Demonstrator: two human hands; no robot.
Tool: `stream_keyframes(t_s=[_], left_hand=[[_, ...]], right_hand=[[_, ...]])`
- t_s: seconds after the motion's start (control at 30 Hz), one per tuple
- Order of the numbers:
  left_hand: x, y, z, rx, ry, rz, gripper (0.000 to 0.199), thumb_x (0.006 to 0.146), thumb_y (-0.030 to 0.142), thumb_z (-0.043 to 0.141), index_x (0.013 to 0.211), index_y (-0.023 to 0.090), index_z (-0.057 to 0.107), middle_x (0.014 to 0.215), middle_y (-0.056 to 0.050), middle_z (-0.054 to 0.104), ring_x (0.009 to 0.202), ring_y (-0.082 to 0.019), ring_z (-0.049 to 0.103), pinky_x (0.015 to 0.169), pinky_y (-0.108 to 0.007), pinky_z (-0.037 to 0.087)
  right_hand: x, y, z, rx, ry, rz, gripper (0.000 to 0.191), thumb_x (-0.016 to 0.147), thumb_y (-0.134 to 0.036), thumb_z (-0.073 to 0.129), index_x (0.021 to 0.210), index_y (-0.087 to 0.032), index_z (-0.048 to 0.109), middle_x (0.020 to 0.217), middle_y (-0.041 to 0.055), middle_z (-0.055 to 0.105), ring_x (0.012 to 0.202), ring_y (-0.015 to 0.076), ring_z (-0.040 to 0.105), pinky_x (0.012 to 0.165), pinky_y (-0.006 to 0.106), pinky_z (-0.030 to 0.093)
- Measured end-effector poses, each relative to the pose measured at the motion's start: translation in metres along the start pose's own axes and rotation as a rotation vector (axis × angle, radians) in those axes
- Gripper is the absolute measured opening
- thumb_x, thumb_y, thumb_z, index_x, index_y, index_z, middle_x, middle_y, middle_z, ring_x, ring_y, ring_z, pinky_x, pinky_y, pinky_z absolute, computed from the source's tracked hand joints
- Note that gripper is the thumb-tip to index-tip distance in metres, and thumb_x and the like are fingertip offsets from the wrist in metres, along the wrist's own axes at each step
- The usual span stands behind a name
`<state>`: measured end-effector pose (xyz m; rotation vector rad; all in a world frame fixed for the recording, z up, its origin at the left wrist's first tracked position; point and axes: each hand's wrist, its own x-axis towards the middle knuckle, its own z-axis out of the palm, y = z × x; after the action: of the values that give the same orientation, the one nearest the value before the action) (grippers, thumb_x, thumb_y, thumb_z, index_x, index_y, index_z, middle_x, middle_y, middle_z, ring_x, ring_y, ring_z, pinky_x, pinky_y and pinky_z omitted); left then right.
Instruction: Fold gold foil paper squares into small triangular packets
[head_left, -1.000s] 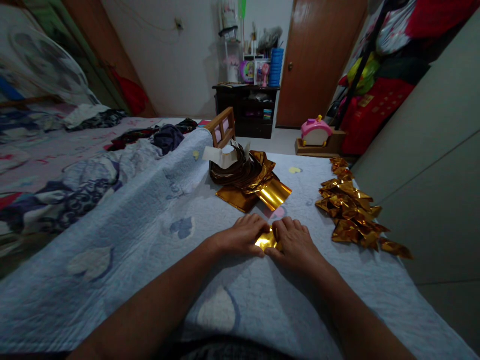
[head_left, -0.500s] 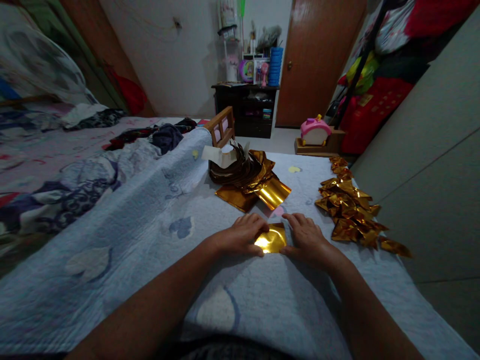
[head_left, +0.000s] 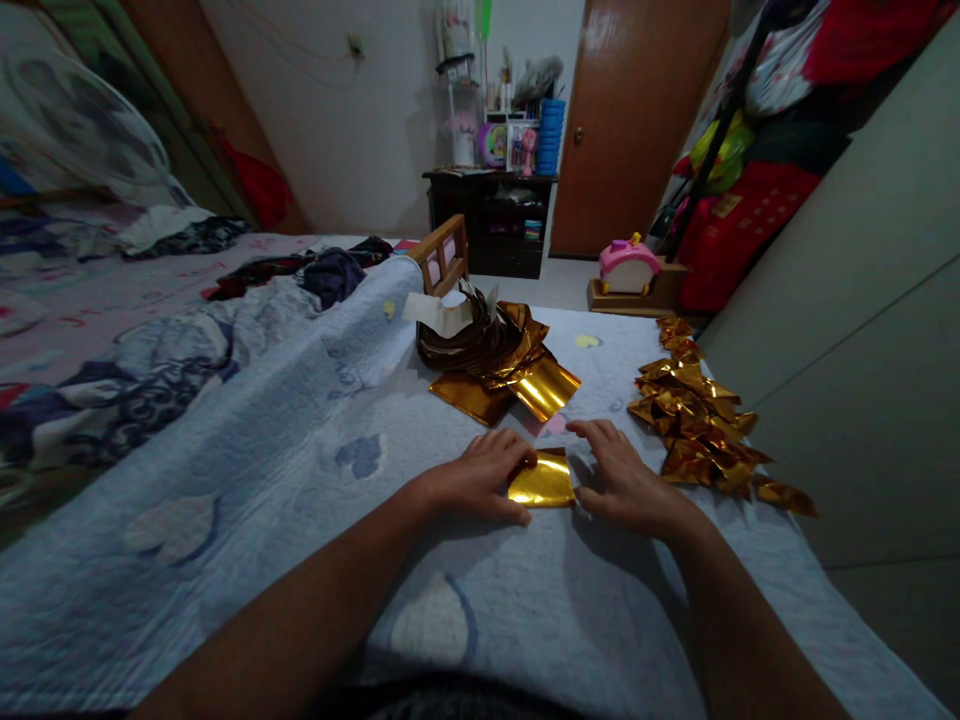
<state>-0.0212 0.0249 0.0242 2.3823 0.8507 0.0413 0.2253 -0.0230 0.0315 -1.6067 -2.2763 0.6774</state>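
Observation:
A small rectangle of shiny gold foil paper [head_left: 544, 482] lies flat on the pale blue quilt [head_left: 300, 560] in front of me. My left hand [head_left: 487, 475] holds its left side, fingers bent over the upper left corner and thumb along the lower edge. At the right side of the paper, my right hand [head_left: 619, 480] is open, with its thumb near the lower right corner and its fingers spread above. Beyond my hands sits a fanned stack of gold foil sheets [head_left: 480, 345], with loose sheets in front. Folded gold foil pieces [head_left: 694, 420] are heaped on the right.
A wooden bed rail [head_left: 439, 255] stands behind the stack. Crumpled clothes and bedding [head_left: 165, 350] cover the left side. Farther off are a dark cabinet [head_left: 487, 225], a brown door [head_left: 622, 110] and a pink toy case [head_left: 628, 265]. A pale panel [head_left: 862, 350] rises along the right.
My right hand has shifted slightly right, its thumb coming off the foil paper's corner. My left thumb has slid a little lower. The foil paper stays nearly in place.

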Motion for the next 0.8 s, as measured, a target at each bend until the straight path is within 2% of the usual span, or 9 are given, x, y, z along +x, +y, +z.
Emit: stream_keyframes(t_s=[0.07, 0.13, 0.17, 0.27, 0.4, 0.5, 0.67, 0.8], left_hand=[[0.000, 0.001, 0.001, 0.005, 0.017, -0.011, 0.063, 0.074, 0.048, 0.083, 0.122, 0.025, 0.049, 0.124, -0.006, 0.051, 0.118, -0.029, 0.045, 0.101, -0.042, 0.040], [0.000, 0.002, 0.003, 0.010, 0.032, -0.008, 0.064, 0.072, 0.047, 0.084, 0.121, 0.024, 0.050, 0.122, -0.007, 0.051, 0.117, -0.029, 0.046, 0.099, -0.042, 0.040], [0.000, 0.002, 0.004, 0.011, 0.039, -0.004, 0.063, 0.072, 0.046, 0.084, 0.120, 0.024, 0.050, 0.121, -0.007, 0.051, 0.117, -0.029, 0.046, 0.099, -0.042, 0.040], [0.000, 0.002, 0.005, 0.011, 0.054, 0.013, 0.059, 0.074, 0.047, 0.082, 0.119, 0.025, 0.050, 0.121, -0.006, 0.051, 0.116, -0.029, 0.046, 0.098, -0.041, 0.040], [0.000, 0.003, 0.005, 0.017, 0.057, 0.010, 0.060, 0.074, 0.046, 0.082, 0.120, 0.024, 0.050, 0.122, -0.007, 0.051, 0.115, -0.028, 0.045, 0.098, -0.041, 0.040], [-0.001, 0.005, 0.006, 0.005, 0.076, 0.018, 0.058, 0.075, 0.044, 0.081, 0.121, 0.024, 0.051, 0.122, -0.007, 0.052, 0.115, -0.028, 0.046, 0.098, -0.041, 0.040], [0.000, 0.005, 0.010, 0.010, 0.179, 0.042, 0.038, 0.080, 0.038, 0.077, 0.109, 0.022, 0.059, 0.113, -0.007, 0.056, 0.108, -0.027, 0.050, 0.094, -0.040, 0.041], [0.002, 0.005, 0.013, -0.001, 0.221, 0.117, 0.020, 0.084, 0.029, 0.070, 0.102, 0.020, 0.066, 0.104, -0.006, 0.060, 0.099, -0.024, 0.055, 0.087, -0.036, 0.042]], right_hand=[[0.000, -0.007, 0.002, 0.015, 0.016, -0.051, 0.054, 0.073, -0.019, 0.067, 0.125, -0.020, 0.050, 0.127, 0.0126, 0.050, 0.118, 0.0303, 0.048, 0.102, 0.046, 0.043], [0.001, -0.013, 0.006, -0.011, -0.045, -0.088, 0.035, 0.072, -0.018, 0.071, 0.104, -0.022, 0.056, 0.115, 0.0095, 0.054, 0.110, 0.0285, 0.050, 0.096, 0.043, 0.045], [0.002, -0.014, 0.008, -0.022, -0.070, -0.093, 0.033, 0.071, -0.018, 0.072, 0.100, -0.022, 0.057, 0.113, 0.0089, 0.054, 0.107, 0.0278, 0.051, 0.093, 0.041, 0.045], [0.004, -0.013, 0.015, -0.023, -0.071, -0.127, 0.031, 0.074, -0.018, 0.075, 0.101, -0.021, 0.061, 0.113, 0.0082, 0.057, 0.104, 0.0258, 0.052, 0.090, 0.039, 0.044], [0.005, -0.010, 0.017, -0.001, -0.041, -0.170, 0.018, 0.081, -0.015, 0.071, 0.097, -0.020, 0.065, 0.108, 0.0073, 0.060, 0.099, 0.0229, 0.054, 0.086, 0.035, 0.045], [0.005, -0.013, 0.014, 0.015, -0.030, -0.198, 0.021, 0.082, -0.010, 0.066, 0.101, -0.021, 0.068, 0.107, 0.0072, 0.062, 0.099, 0.0220, 0.056, 0.088, 0.035, 0.046], [0.007, -0.018, 0.011, 0.036, -0.031, -0.207, 0.019, 0.085, -0.006, 0.060, 0.092, -0.019, 0.071, 0.100, 0.0069, 0.064, 0.096, 0.0208, 0.059, 0.087, 0.033, 0.048], [0.009, -0.015, 0.013, 0.022, -0.045, -0.204, 0.015, 0.087, -0.008, 0.061, 0.088, -0.019, 0.071, 0.097, 0.0066, 0.063, 0.095, 0.0205, 0.058, 0.085, 0.032, 0.048]])
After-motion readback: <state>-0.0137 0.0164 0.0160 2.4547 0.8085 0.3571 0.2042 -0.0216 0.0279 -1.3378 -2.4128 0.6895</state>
